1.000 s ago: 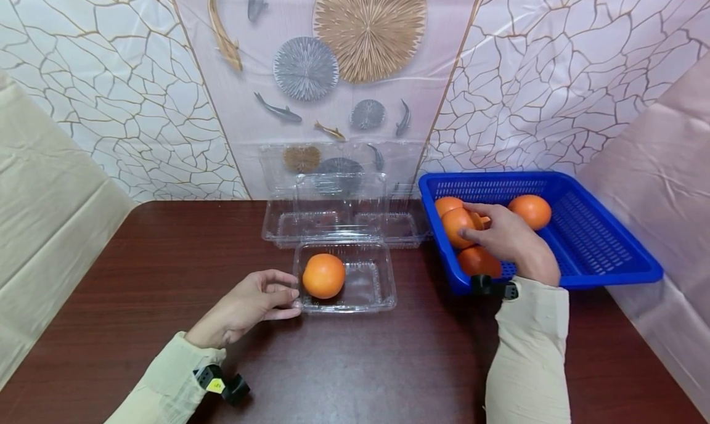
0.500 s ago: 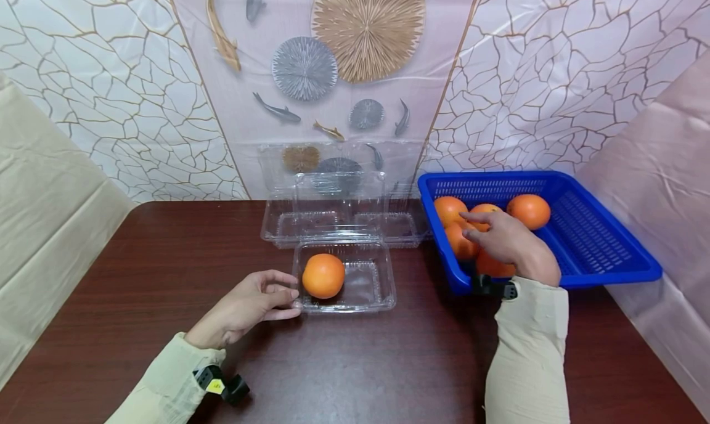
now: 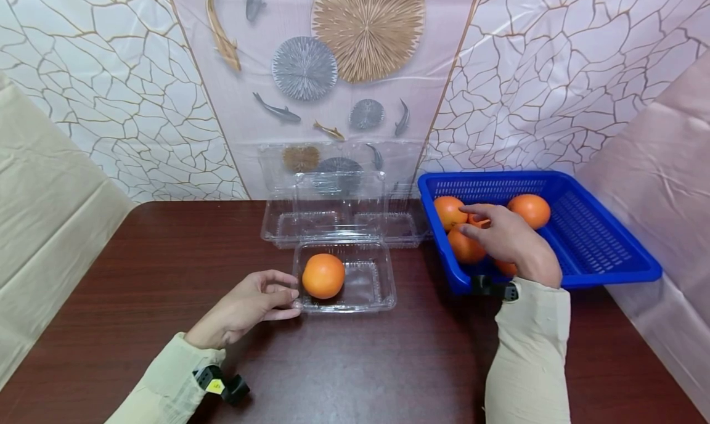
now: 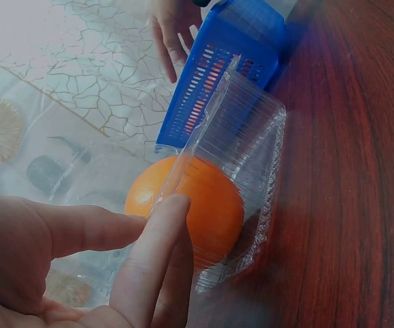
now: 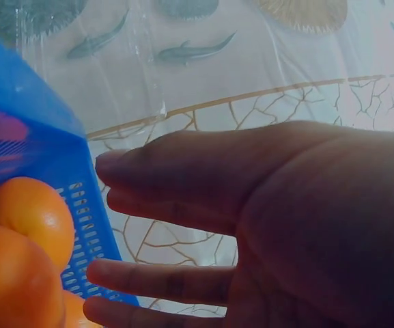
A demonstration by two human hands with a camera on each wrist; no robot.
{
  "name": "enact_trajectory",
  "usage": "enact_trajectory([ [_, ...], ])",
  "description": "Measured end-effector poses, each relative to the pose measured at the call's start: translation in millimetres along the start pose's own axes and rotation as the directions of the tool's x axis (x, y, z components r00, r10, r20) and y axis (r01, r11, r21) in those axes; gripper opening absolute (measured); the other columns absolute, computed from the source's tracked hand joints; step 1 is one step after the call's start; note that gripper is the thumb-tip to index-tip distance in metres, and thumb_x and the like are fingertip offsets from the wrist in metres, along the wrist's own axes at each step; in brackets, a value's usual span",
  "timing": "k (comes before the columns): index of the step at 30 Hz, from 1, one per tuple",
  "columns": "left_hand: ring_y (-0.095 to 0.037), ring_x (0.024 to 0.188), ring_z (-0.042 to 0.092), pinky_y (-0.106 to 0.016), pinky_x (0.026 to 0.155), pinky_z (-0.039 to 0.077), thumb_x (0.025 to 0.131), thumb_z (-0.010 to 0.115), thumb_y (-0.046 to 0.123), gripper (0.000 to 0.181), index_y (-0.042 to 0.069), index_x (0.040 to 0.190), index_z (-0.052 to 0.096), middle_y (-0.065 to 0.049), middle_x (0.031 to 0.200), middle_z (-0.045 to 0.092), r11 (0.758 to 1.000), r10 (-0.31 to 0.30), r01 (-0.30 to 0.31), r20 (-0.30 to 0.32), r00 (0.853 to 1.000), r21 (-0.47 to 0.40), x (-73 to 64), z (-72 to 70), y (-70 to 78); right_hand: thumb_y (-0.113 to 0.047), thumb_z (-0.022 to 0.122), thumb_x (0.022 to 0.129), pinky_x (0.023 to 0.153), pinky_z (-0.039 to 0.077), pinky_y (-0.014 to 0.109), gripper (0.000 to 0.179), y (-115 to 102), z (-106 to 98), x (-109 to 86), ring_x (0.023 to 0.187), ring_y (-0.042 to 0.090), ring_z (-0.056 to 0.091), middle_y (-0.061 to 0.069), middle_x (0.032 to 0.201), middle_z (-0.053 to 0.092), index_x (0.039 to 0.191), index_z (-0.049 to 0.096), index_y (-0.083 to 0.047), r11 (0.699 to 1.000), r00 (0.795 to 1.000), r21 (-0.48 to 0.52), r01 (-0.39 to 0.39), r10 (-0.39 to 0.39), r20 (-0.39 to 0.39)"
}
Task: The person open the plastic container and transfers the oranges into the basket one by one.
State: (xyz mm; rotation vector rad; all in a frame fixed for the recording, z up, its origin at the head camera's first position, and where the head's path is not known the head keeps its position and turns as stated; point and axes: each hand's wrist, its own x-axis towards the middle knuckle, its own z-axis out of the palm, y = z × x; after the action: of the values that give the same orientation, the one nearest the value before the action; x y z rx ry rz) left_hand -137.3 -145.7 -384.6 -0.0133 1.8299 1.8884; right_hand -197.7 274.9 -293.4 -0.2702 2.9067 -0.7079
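Note:
An orange point(image 3: 323, 276) sits in the left part of a small clear plastic clamshell container point(image 3: 366, 282), whose lid stands raised at the back. My left hand point(image 3: 252, 304) pinches the container's left rim; in the left wrist view the thumb and a finger point(image 4: 162, 239) meet at that edge. Over the left part of a blue plastic basket point(image 3: 599, 245), my right hand point(image 3: 507, 236) hangs with fingers spread and nothing between them. Close under it lie several oranges, among them a front one point(image 3: 466, 246) and a back-left one point(image 3: 449, 212). Others are partly hidden behind the hand.
Larger clear plastic containers point(image 3: 280, 227) stand open behind the small one, against the patterned wall covering point(image 3: 333, 116). Another orange point(image 3: 529, 211) lies at the back of the basket, right of the hand. Everything stands on a dark red-brown wooden table point(image 3: 166, 257).
My right hand has let go of an orange at the basket's left side, and its fingers have spread. The oranges beneath it have shifted, the front ones rightward. The left hand has stayed put.

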Motion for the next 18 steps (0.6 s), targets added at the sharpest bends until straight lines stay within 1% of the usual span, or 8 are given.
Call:
enact_trajectory([
  [4, -0.015, 0.086, 0.071, -0.036, 0.091, 0.065, 0.100, 0.055, -0.004, 0.043, -0.016, 0.138, 0.039, -0.012, 0.100, 0.063, 1.000, 0.002, -0.002, 0.001, 1.000, -0.003, -0.2, -0.3, 0.1, -0.031, 0.058, 0.104, 0.108, 0.047, 0.064, 0.057, -6.1, -1.6, -1.1, 0.122, 0.042, 0.055, 0.029, 0.142, 0.054, 0.151, 0.045, -0.001, 1.000, 1.000, -0.003, -0.030, 0.030, 0.001],
  [6, -0.015, 0.086, 0.070, -0.036, 0.091, 0.065, 0.100, 0.056, -0.004, 0.043, -0.016, 0.138, 0.039, -0.012, 0.100, 0.063, 1.000, 0.002, -0.002, 0.001, 1.000, -0.004, 0.0, -0.4, 0.0, -0.031, 0.057, 0.104, 0.109, 0.048, 0.063, 0.055, -9.2, -1.7, -1.6, 0.124, 0.041, 0.055, 0.028, 0.143, 0.055, 0.150, 0.046, -0.002, 0.999, 0.999, 0.007, -0.039, 0.039, 0.002],
  [10, -0.015, 0.086, 0.071, -0.036, 0.090, 0.065, 0.100, 0.056, -0.004, 0.044, -0.016, 0.139, 0.040, -0.013, 0.102, 0.063, 1.000, 0.000, 0.000, 0.001, 1.000, -0.003, 0.2, -0.5, -0.3, -0.029, 0.057, 0.104, 0.109, 0.047, 0.063, 0.054, -14.1, -1.9, -2.9, 0.128, 0.043, 0.054, 0.029, 0.144, 0.053, 0.150, 0.047, -0.003, 0.999, 1.000, 0.028, -0.022, 0.022, -0.006],
  [13, -0.015, 0.087, 0.070, -0.036, 0.090, 0.065, 0.100, 0.056, -0.004, 0.043, -0.015, 0.139, 0.040, -0.013, 0.103, 0.063, 1.000, -0.001, 0.001, 0.000, 1.000, -0.002, 0.2, -0.5, -0.5, -0.028, 0.056, 0.104, 0.110, 0.046, 0.064, 0.054, -17.7, -2.2, -3.7, 0.131, 0.045, 0.052, 0.028, 0.147, 0.052, 0.151, 0.047, -0.004, 1.000, 1.000, 0.025, -0.011, 0.012, -0.012],
  [18, -0.015, 0.087, 0.070, -0.036, 0.091, 0.065, 0.100, 0.056, -0.004, 0.043, -0.015, 0.138, 0.040, -0.013, 0.103, 0.063, 1.000, 0.001, -0.001, 0.000, 1.000, 0.000, 0.4, -0.6, -0.5, -0.033, 0.052, 0.104, 0.111, 0.047, 0.063, 0.055, -27.2, -1.5, -5.2, 0.131, 0.041, 0.053, 0.023, 0.148, 0.052, 0.152, 0.047, -0.008, 0.999, 0.999, 0.038, -0.020, 0.021, -0.032],
])
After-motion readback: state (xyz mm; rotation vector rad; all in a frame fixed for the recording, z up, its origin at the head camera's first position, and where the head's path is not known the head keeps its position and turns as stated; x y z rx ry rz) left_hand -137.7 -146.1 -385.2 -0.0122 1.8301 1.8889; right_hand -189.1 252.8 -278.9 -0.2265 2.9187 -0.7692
